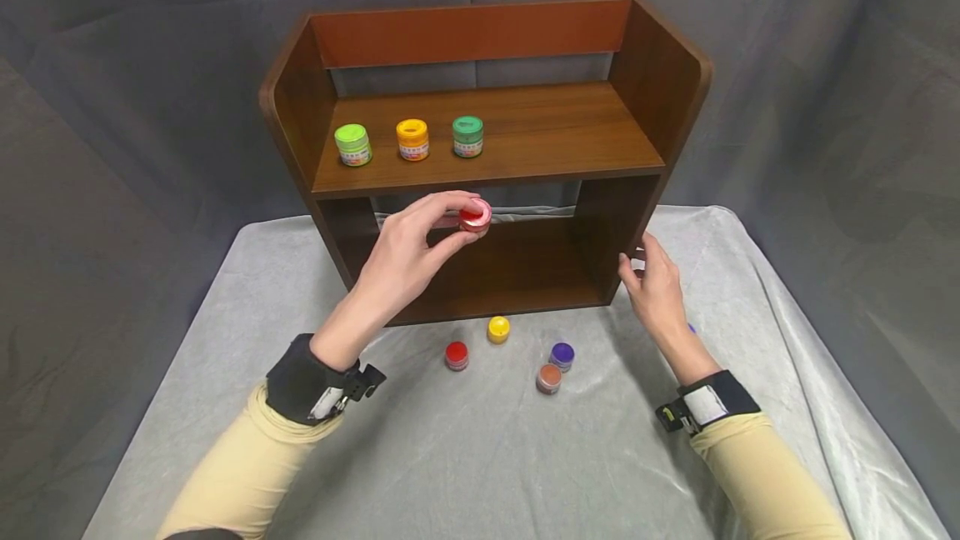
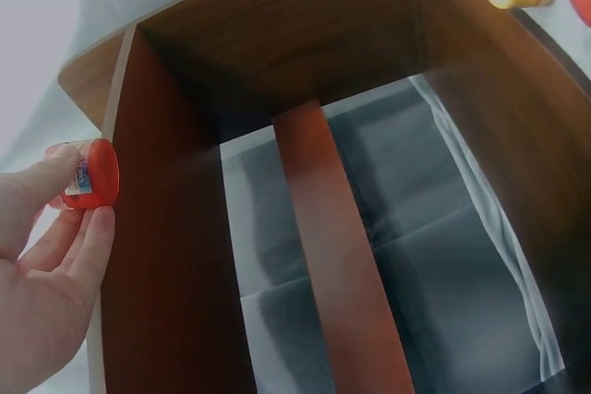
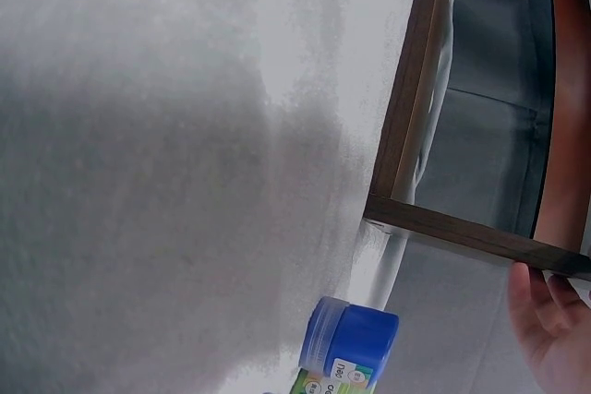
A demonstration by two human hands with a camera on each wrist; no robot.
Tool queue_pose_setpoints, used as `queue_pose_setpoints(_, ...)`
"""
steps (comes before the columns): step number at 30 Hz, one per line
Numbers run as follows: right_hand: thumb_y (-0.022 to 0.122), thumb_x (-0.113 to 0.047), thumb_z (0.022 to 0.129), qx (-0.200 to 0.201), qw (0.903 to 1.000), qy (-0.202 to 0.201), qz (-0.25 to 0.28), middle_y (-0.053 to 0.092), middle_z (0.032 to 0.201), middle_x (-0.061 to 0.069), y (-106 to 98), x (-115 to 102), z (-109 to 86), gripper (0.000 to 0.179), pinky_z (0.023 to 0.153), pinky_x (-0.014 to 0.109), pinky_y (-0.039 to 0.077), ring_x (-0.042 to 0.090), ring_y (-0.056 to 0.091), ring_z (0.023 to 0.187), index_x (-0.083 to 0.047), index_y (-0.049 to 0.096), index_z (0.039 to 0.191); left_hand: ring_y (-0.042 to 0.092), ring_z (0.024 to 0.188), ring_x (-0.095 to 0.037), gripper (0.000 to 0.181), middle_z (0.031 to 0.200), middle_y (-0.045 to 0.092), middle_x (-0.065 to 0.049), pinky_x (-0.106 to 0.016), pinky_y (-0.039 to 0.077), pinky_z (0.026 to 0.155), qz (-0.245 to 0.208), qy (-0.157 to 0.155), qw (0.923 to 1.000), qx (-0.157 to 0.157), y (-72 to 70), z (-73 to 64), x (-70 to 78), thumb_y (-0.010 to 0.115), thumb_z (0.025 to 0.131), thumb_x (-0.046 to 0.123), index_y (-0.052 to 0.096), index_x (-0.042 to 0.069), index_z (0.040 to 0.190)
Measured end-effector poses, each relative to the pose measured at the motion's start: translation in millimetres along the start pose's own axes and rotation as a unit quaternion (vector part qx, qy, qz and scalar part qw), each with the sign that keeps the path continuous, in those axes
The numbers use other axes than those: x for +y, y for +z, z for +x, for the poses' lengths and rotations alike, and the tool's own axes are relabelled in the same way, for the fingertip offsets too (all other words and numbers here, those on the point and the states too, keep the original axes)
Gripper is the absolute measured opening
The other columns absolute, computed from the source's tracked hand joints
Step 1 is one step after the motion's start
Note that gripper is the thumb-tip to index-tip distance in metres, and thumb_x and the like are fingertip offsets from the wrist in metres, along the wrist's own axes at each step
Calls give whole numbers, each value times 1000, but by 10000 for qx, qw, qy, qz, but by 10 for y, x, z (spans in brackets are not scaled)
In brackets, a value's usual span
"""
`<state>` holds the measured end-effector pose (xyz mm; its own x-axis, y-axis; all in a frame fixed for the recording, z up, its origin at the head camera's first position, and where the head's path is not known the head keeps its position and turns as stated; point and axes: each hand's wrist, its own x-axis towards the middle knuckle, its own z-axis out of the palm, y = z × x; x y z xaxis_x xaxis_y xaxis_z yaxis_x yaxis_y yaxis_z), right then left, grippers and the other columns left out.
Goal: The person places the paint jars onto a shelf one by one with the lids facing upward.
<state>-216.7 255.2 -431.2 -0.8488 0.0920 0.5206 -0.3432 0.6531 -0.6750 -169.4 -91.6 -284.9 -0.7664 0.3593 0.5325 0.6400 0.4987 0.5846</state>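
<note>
My left hand (image 1: 405,248) pinches a small red paint jar (image 1: 476,216) between thumb and fingers, in front of the upper board of a dark brown wooden shelf (image 1: 495,119). In the left wrist view the jar (image 2: 103,174) lies on its side in the grip, close to the board's front edge. At the shelf's right side panel is my right hand (image 1: 654,286); its fingertips touch that panel in the right wrist view. Along the upper board stand a light green jar (image 1: 353,145), an orange-yellow jar (image 1: 412,140) and a dark green jar (image 1: 468,137).
On the grey cloth before the shelf stand a red jar (image 1: 457,356), a yellow jar (image 1: 498,329), a purple-blue jar (image 1: 562,356) and a brown jar (image 1: 549,378). A blue jar (image 3: 365,343) stands near the right hand, mostly hidden in the head view. Grey curtains (image 1: 810,107) surround the table.
</note>
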Motion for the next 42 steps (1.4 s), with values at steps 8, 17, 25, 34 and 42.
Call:
queue_pose_setpoints(8, 58, -6, 96, 13, 10000, -6, 8, 66, 118, 23, 10, -3, 7, 33, 78, 53, 58, 41, 68, 104, 0, 54, 128, 64, 114, -13, 41, 127, 68, 0, -34, 54, 99, -118, 71, 9999, 97, 30, 106, 95, 78, 85, 16, 65, 16, 124)
queue_pose_setpoints(17, 57, -8, 97, 0, 10000, 45, -82, 66, 119, 21, 10, -2, 5, 33, 80, 53, 58, 38, 68, 106, -2, 54, 129, 66, 114, -14, 45, 131, 67, -1, -31, 53, 100, -82, 62, 9999, 96, 58, 203, 168, 78, 85, 18, 64, 16, 128)
queue_pose_setpoints(25, 57, -8, 97, 4, 9999, 35, -105, 66, 119, 21, 5, 2, 8, 33, 80, 53, 58, 39, 68, 106, -1, 54, 129, 65, 116, -15, 44, 133, 66, -2, -30, 52, 101, -183, 89, 9997, 120, 93, 294, 172, 77, 86, 15, 63, 14, 128)
queue_pose_setpoints(34, 58, -9, 97, -48, 9999, 73, -67, 65, 120, 22, 33, -12, 3, 32, 80, 52, 58, 39, 68, 106, -3, 55, 128, 65, 117, -13, 44, 131, 67, -3, -27, 52, 101, -198, 285, 9991, 227, 121, 346, 152, 77, 86, 13, 63, 13, 128)
queue_pose_setpoints(42, 58, -8, 97, -40, 9999, -10, -97, 65, 119, 23, 50, -18, -5, 33, 79, 52, 58, 40, 69, 105, -2, 54, 128, 65, 117, -14, 44, 130, 67, -5, -27, 52, 100, -259, 248, 9988, 332, 109, 363, 144, 77, 85, 12, 64, 11, 127)
